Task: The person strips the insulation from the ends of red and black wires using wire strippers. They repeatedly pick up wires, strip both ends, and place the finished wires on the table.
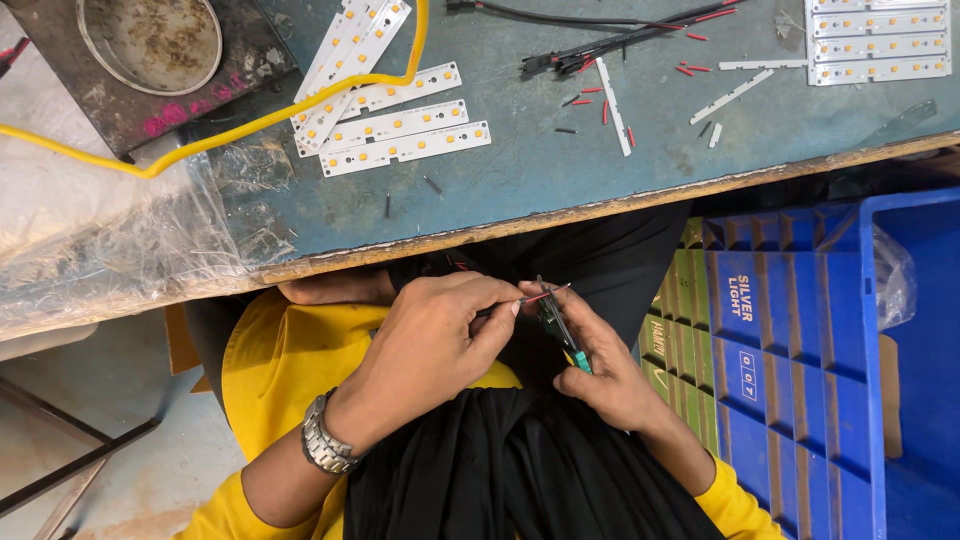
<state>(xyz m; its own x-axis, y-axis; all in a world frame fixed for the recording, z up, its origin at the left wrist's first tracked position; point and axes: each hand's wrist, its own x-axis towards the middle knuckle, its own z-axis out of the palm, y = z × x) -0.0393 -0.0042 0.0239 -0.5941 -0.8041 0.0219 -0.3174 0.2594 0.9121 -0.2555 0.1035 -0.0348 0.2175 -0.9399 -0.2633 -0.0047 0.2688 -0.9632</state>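
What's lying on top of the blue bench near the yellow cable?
White LED strip boards lie in a loose pile on the bench, with the yellow cable crossing over the upper ones. The cable and overlapping boards cover parts of the boards beneath.

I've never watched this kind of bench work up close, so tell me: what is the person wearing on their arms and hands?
Both hands are bare, no gloves. The left hand has a silver metal link watch on its wrist. The right hand wears nothing at the wrist. Yellow sleeves are pushed up, leaving the forearms uncovered.
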